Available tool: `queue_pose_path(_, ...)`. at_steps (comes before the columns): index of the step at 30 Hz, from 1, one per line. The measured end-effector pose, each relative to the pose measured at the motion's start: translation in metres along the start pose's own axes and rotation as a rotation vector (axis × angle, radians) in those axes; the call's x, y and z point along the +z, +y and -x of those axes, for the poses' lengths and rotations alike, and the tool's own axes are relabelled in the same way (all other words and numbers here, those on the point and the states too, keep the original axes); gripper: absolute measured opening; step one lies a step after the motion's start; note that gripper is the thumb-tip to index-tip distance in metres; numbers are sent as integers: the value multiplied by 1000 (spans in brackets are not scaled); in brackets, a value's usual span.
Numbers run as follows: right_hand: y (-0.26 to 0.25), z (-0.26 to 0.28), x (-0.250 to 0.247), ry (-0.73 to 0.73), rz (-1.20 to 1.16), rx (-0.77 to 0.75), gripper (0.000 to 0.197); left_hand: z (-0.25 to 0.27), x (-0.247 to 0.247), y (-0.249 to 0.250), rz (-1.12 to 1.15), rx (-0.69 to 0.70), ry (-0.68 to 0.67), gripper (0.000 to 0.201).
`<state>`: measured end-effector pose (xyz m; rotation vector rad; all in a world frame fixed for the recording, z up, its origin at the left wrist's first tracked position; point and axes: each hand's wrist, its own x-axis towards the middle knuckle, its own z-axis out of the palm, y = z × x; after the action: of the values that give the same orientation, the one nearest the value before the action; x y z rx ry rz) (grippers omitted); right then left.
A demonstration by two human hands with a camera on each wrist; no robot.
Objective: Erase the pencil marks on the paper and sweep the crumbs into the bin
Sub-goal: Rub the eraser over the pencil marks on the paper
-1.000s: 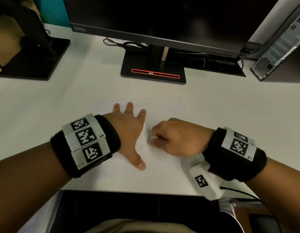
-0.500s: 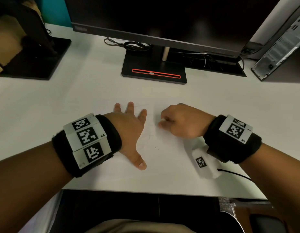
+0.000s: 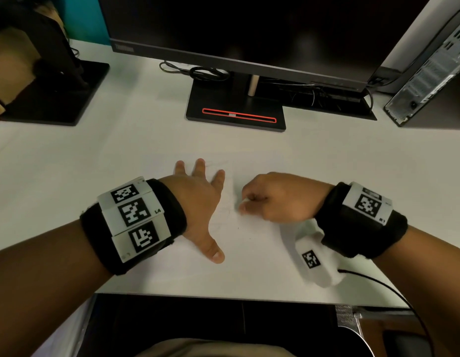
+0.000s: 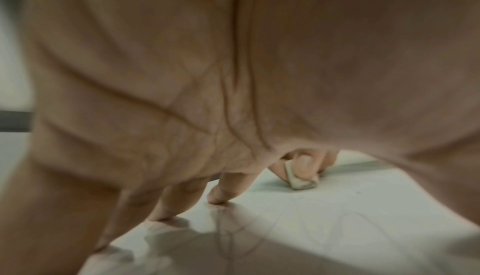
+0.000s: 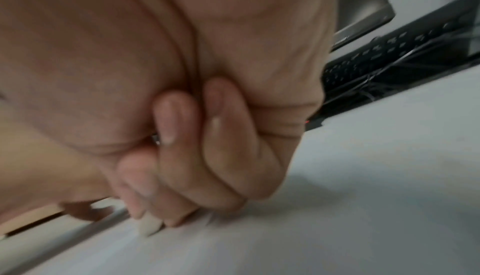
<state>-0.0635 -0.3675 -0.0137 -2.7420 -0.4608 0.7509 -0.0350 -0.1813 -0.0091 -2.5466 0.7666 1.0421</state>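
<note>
A white sheet of paper (image 3: pixel 249 253) lies on the white desk, with faint pencil marks (image 3: pixel 225 210) between my hands. My left hand (image 3: pixel 198 199) lies flat on the sheet, fingers spread, holding it down. My right hand (image 3: pixel 272 199) pinches a small off-white eraser (image 4: pixel 302 181), whose lower end touches the paper. In the right wrist view the eraser (image 5: pixel 150 227) shows blurred under the curled fingers. A few tiny dark crumbs (image 3: pixel 238 228) lie on the sheet below the right hand. No bin is in view.
A monitor on a black stand (image 3: pixel 235 114) is straight ahead, with cables (image 3: pixel 205 72) behind it. A second black stand (image 3: pixel 53 94) is at the far left, a computer case (image 3: pixel 429 73) at the far right. The desk's front edge (image 3: pixel 223 296) runs below my wrists.
My right hand moved the eraser away from me and to the right, then back a little toward me and to the left. The left hand stayed pressed on the paper.
</note>
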Motion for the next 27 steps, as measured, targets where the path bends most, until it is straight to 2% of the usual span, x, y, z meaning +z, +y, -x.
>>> queue_pose_path(3,11,-5,-9,86,13,78,37,0,0,0,-3,-1,-1,157)
queue_pose_path(5,5,-6,-3,115,22,28,36,0,0,0,-1,-2,-1,157)
queue_pose_path(8,-2,-1,4,32,-8,-36,36,0,0,0,0,-2,-3,157)
queue_pose_path(12,13,-5,-12,85,-9,79,38,0,0,0,-2,0,-5,157)
queue_pose_path(14,8,-7,-9,97,19,40,35,0,0,0,-11,3,1,157)
queue_pose_path(16,1,-6,-3,42,23,-25,34,0,0,0,-7,5,2,157)
queue_pose_path(18,3,-5,-5,-5,10,-12,36,0,0,0,-4,6,-1,157)
queue_pose_path(22,13,-12,-17,79,26,64,36,0,0,-1,0,8,1,158)
queue_pose_path(25,1,-12,-7,46,20,-17,31,-1,1,-1,3,10,1,157)
queue_pose_path(27,-1,-9,-9,-16,10,-31,35,-1,0,-1,4,7,-1,157)
